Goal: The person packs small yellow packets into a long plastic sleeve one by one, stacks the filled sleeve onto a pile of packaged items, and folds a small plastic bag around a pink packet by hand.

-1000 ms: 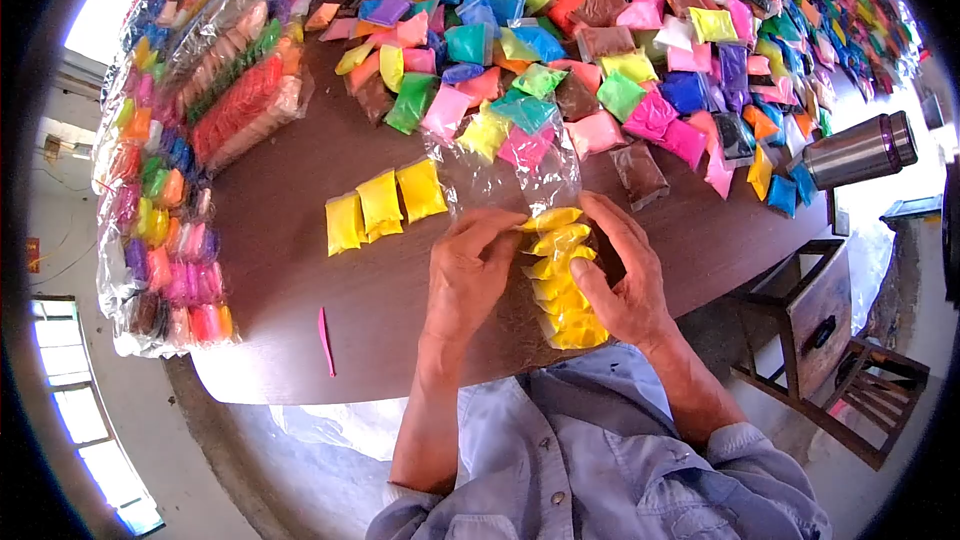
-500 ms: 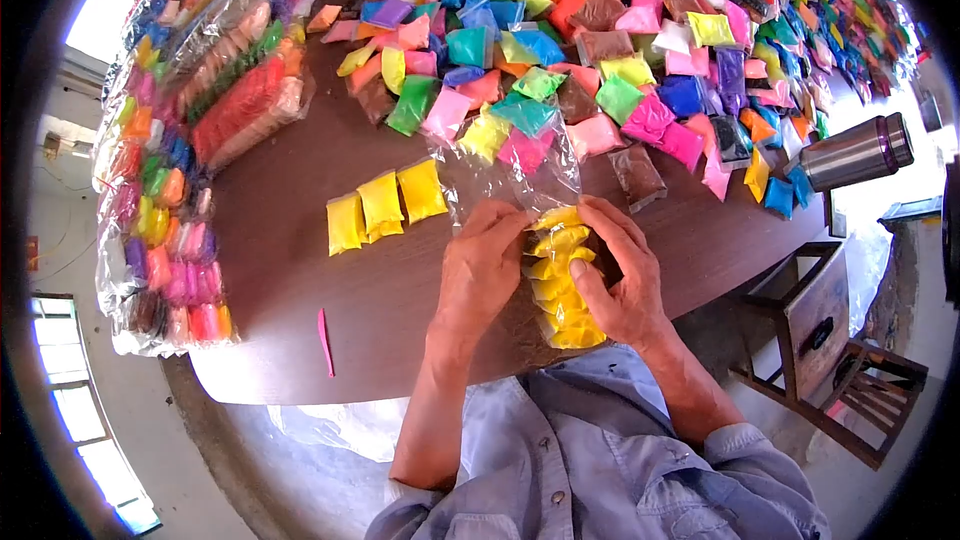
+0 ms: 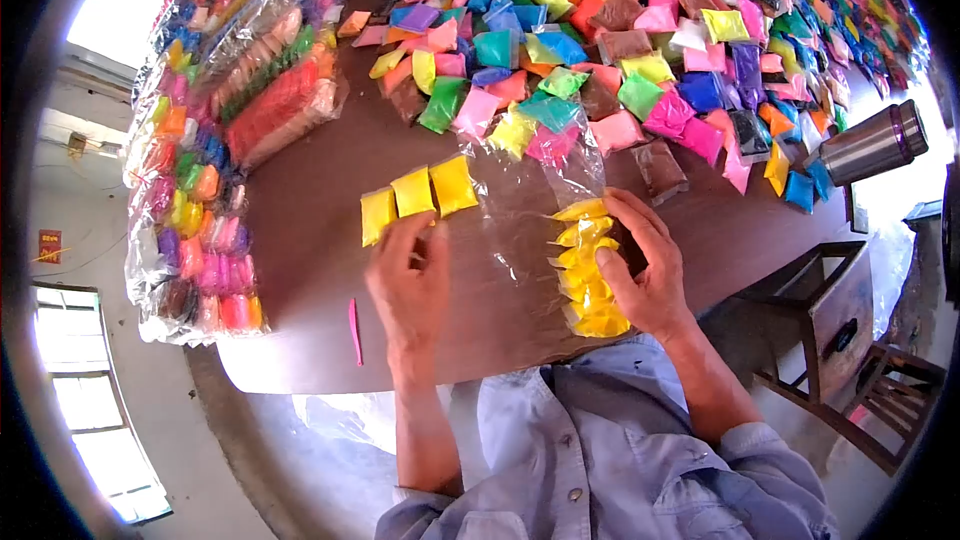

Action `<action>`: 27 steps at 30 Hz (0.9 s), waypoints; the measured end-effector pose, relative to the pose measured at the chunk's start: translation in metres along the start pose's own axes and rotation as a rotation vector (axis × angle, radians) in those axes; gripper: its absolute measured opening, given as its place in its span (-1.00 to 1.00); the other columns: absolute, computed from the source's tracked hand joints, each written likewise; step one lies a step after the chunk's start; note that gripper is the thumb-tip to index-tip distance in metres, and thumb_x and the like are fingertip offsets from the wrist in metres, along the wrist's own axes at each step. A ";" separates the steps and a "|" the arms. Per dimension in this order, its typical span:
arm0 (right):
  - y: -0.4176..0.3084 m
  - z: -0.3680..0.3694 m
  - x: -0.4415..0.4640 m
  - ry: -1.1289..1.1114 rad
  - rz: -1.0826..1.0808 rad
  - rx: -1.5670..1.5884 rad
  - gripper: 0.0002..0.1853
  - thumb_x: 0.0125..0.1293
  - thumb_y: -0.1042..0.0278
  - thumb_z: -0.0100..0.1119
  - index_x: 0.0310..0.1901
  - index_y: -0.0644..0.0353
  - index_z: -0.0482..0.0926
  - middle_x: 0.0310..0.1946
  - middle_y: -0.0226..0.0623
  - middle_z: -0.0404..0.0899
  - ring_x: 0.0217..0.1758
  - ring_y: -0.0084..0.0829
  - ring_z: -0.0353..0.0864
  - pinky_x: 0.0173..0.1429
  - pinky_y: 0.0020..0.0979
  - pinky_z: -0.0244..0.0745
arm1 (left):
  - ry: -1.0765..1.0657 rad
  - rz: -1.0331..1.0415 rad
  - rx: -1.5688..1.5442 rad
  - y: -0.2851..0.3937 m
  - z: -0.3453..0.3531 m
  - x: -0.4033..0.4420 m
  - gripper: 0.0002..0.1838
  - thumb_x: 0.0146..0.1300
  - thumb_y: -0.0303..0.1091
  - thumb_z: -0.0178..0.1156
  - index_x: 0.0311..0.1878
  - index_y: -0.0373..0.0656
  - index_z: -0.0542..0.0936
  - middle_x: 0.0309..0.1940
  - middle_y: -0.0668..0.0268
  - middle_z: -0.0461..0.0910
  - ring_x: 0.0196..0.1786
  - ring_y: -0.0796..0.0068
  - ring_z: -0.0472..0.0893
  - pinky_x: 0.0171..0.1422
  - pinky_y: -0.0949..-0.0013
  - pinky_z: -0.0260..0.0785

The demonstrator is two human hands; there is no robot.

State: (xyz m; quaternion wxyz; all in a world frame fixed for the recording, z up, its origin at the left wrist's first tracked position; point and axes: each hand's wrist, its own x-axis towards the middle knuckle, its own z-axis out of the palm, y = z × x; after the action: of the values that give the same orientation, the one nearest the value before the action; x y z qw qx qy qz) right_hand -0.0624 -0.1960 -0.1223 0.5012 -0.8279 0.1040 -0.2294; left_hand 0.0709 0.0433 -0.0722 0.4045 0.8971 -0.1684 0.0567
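And here's the left hand (image 3: 408, 290), out at the near edge of three loose packets (image 3: 453, 186), all yellow, side by side on the table (image 3: 300, 280). Its fingers are loosely curled and blurred; whether they have hold of one, I can't tell.

Over to the right, the right hand (image 3: 652, 285) is half open, cupped along the right side of the yellow stack (image 3: 588, 275), thumb against it, fingers up by its far end. A firm pinch? Can't tell. The stack lies on the near part of the table in a clear bag (image 3: 578, 178), whose loose film runs out towards the colourful pile (image 3: 620, 45).

Here's the danger: that film is thin and crumpled, so a fingertip could snag it and tug the stack crooked. A light touch on the right could let the packets slump, with the left hand away from them. And a hard pinch on a loose packet could strain its seal or nudge its neighbour. The pink tool (image 3: 355, 332), nearer and to the left, could catch a dragging wrist.
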 end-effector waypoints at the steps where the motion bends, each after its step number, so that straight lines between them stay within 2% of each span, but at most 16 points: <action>1: 0.000 0.000 0.000 0.000 -0.001 0.005 -0.43 0.31 0.36 0.34 0.37 0.26 0.58 0.38 -0.04 0.59 0.43 -0.04 0.55 0.55 -0.12 0.36 | 0.069 -0.045 0.066 -0.003 -0.008 0.004 -0.77 0.42 -0.43 0.34 0.09 -0.22 0.76 -0.09 0.21 0.77 -0.16 0.47 0.73 -0.10 0.39 0.60; 3: 0.001 0.000 0.000 0.006 -0.026 -0.007 -0.43 0.31 0.34 0.34 0.37 0.25 0.58 0.37 -0.04 0.59 0.43 -0.04 0.55 0.55 -0.11 0.36 | 0.138 -0.087 0.134 -0.016 -0.022 0.011 -0.77 0.44 -0.39 0.34 0.09 -0.22 0.76 -0.06 0.20 0.78 -0.12 0.42 0.75 -0.06 0.36 0.61; 5: 0.004 0.000 0.000 0.005 -0.031 -0.002 -0.43 0.32 0.34 0.33 0.36 0.26 0.58 0.37 -0.03 0.59 0.43 -0.04 0.55 0.55 -0.11 0.36 | 0.249 -0.099 0.300 -0.040 -0.029 0.018 -0.75 0.48 -0.29 0.32 0.09 -0.21 0.77 -0.01 0.15 0.79 -0.03 0.31 0.77 0.05 0.26 0.62; 6: 0.004 0.000 0.001 0.005 -0.034 -0.001 -0.44 0.32 0.34 0.33 0.36 0.26 0.58 0.37 -0.03 0.59 0.43 -0.04 0.55 0.55 -0.11 0.36 | 0.223 -0.184 0.297 -0.043 -0.033 0.020 -0.71 0.50 -0.24 0.30 0.11 -0.21 0.76 0.04 0.12 0.79 0.07 0.23 0.77 0.14 0.20 0.61; 10: 0.001 -0.002 0.001 -0.003 -0.032 -0.005 -0.44 0.32 0.34 0.33 0.36 0.27 0.58 0.37 -0.02 0.59 0.43 -0.03 0.55 0.56 -0.10 0.35 | 0.180 -0.248 0.293 -0.051 -0.037 0.023 -0.69 0.49 -0.22 0.31 0.13 -0.21 0.76 0.06 0.11 0.78 0.08 0.23 0.77 0.16 0.21 0.61; 16: 0.003 -0.002 0.001 -0.002 -0.041 -0.018 -0.44 0.33 0.32 0.32 0.36 0.27 0.58 0.37 -0.01 0.59 0.43 -0.03 0.55 0.56 -0.09 0.36 | 0.109 -0.300 0.157 -0.054 -0.040 0.027 -0.62 0.45 -0.29 0.35 0.25 -0.22 0.70 0.05 0.15 0.79 0.07 0.37 0.76 0.21 0.28 0.61; 18: 0.003 -0.001 0.001 -0.006 -0.035 -0.012 -0.44 0.33 0.32 0.32 0.36 0.27 0.58 0.37 -0.01 0.59 0.44 -0.03 0.55 0.56 -0.09 0.36 | 0.143 -0.319 0.078 -0.058 -0.039 0.024 -0.65 0.35 -0.40 0.39 0.17 -0.26 0.71 -0.09 0.25 0.79 -0.10 0.43 0.73 0.05 0.34 0.58; 22: 0.002 -0.003 0.001 -0.007 -0.038 -0.024 -0.44 0.33 0.32 0.32 0.36 0.28 0.58 0.37 -0.01 0.58 0.44 -0.03 0.54 0.56 -0.09 0.36 | 0.142 -0.434 -0.161 -0.058 -0.048 0.013 -0.69 0.31 -0.41 0.41 0.08 -0.29 0.70 -0.19 0.29 0.75 -0.21 0.52 0.68 -0.07 0.40 0.55; 24: 0.001 -0.002 0.002 -0.001 -0.032 -0.001 -0.44 0.32 0.33 0.32 0.36 0.27 0.58 0.37 -0.02 0.59 0.44 -0.03 0.54 0.56 -0.10 0.36 | 0.130 -0.534 -0.352 -0.042 -0.056 0.004 -0.73 0.27 -0.41 0.44 0.00 -0.26 0.67 -0.28 0.36 0.69 -0.35 0.64 0.59 -0.24 0.47 0.46; 25: 0.001 -0.002 0.001 -0.005 -0.032 -0.003 -0.44 0.32 0.33 0.32 0.36 0.27 0.58 0.37 -0.02 0.59 0.44 -0.03 0.54 0.56 -0.10 0.36 | 0.131 -0.538 -0.354 -0.035 -0.052 0.002 -0.73 0.27 -0.41 0.44 0.00 -0.26 0.67 -0.28 0.36 0.69 -0.35 0.64 0.59 -0.24 0.47 0.46; 27: -0.001 0.000 0.000 -0.007 0.010 -0.007 -0.44 0.32 0.34 0.33 0.36 0.25 0.59 0.37 -0.03 0.59 0.44 -0.04 0.55 0.56 -0.11 0.36 | 0.088 -0.413 -0.538 -0.018 -0.036 -0.006 -0.74 0.25 -0.38 0.46 -0.05 -0.22 0.65 -0.32 0.41 0.67 -0.43 0.70 0.51 -0.36 0.51 0.36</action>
State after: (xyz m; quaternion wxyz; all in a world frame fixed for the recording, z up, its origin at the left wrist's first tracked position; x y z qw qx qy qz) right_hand -0.0622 -0.1960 -0.1212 0.4999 -0.8299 0.1069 -0.2236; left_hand 0.0725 0.0829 -0.0626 0.6366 0.7700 0.0254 -0.0343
